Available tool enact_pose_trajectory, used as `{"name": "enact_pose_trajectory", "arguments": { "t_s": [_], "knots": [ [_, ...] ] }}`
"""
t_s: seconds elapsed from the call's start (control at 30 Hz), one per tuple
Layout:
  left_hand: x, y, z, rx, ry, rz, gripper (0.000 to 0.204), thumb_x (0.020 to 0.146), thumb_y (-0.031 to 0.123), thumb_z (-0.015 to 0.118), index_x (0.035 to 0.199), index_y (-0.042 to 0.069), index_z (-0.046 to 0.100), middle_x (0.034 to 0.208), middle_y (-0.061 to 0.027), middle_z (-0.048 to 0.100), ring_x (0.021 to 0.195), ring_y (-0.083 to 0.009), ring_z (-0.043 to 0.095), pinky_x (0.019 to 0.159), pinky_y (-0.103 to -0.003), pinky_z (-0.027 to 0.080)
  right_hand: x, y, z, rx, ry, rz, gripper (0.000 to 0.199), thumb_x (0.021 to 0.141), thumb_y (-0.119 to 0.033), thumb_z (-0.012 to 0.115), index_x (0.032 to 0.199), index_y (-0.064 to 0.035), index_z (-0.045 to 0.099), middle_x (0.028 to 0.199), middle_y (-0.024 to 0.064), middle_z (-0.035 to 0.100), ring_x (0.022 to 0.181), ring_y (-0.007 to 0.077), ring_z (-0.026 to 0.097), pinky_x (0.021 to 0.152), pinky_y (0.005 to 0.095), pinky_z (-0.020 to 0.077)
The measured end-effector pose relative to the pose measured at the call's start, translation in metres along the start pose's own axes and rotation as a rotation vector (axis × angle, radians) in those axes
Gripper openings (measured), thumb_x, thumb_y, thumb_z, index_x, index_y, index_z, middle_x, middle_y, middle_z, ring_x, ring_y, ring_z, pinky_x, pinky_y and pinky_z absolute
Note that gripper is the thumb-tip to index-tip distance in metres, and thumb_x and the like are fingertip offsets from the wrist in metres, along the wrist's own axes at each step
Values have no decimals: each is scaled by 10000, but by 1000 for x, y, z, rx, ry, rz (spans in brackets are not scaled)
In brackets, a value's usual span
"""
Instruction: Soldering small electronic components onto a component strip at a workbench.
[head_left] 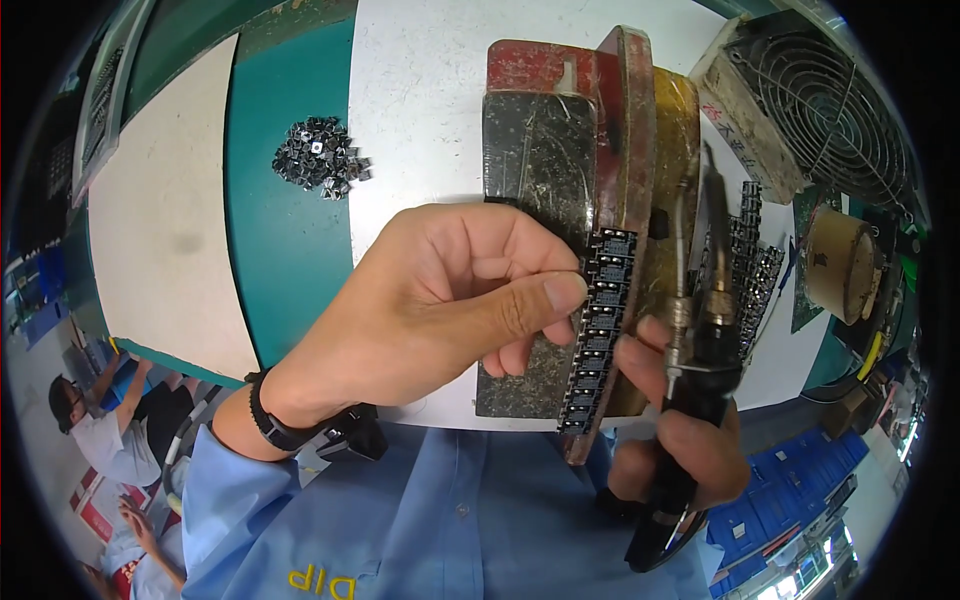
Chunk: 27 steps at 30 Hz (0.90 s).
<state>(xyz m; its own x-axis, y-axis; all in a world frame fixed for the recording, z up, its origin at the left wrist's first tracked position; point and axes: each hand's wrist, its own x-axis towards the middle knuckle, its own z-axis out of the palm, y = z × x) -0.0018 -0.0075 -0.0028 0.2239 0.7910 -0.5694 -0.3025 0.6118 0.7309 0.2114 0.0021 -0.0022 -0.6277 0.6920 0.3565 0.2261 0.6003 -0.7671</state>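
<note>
A row of small black components [603, 325] with metal pins runs along a worn fixture block [625, 120] in front of me. My left hand [430, 300] is closed, thumb against bent index finger, its thumb tip at the row's left edge. Whatever lies in that pinch is hidden. My right hand [705, 455] grips a soldering iron [712, 350] with a thin feed tube beside its barrel. The iron's tip points away from me, over the right side of the block. One right finger reaches close to the row's right edge.
A pile of small square components [318, 155] lies on the green mat at left. More black component strips [745, 260] rest right of the iron. A fan with a wire guard [825, 105] and a tape or solder roll [842, 265] stand at right. Co-workers sit at far left.
</note>
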Motion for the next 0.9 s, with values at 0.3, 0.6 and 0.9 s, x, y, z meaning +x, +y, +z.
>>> {"name": "enact_pose_trajectory", "arguments": {
  "t_s": [0.3, 0.6, 0.9],
  "knots": [
    [0, 0, -2, 1, -39, -15, 141, 860, 123, 588, 911, -9, 585, 730, -26, 620, 551, -39, 517, 487, -169, 413, -38, 2, -4, -26, 315, -24, 387, 853, -235, 530, 1132, -6, 392, 803, 239, 586, 646, 291, 624, 553, 323, 521],
    [2, -2, -3, -17, -21, 18, 122, 845, 112, 603, 851, -6, 573, 685, -70, 621, 478, -62, 506, 429, -174, 373, -110, 7, -92, 282, 333, 240, 464, 888, -274, 448, 1204, 52, 352, 855, 309, 561, 570, 278, 599, 489, 281, 489],
    [3, -2, -3, -14, -17, 5, 112, 841, 96, 605, 856, -10, 575, 691, -74, 623, 474, -63, 504, 425, -175, 375, -80, -7, -66, 684, 216, 653, 491, 854, -242, 487, 1229, 46, 352, 805, 272, 561, 556, 224, 581, 472, 253, 466]
  ]
}}
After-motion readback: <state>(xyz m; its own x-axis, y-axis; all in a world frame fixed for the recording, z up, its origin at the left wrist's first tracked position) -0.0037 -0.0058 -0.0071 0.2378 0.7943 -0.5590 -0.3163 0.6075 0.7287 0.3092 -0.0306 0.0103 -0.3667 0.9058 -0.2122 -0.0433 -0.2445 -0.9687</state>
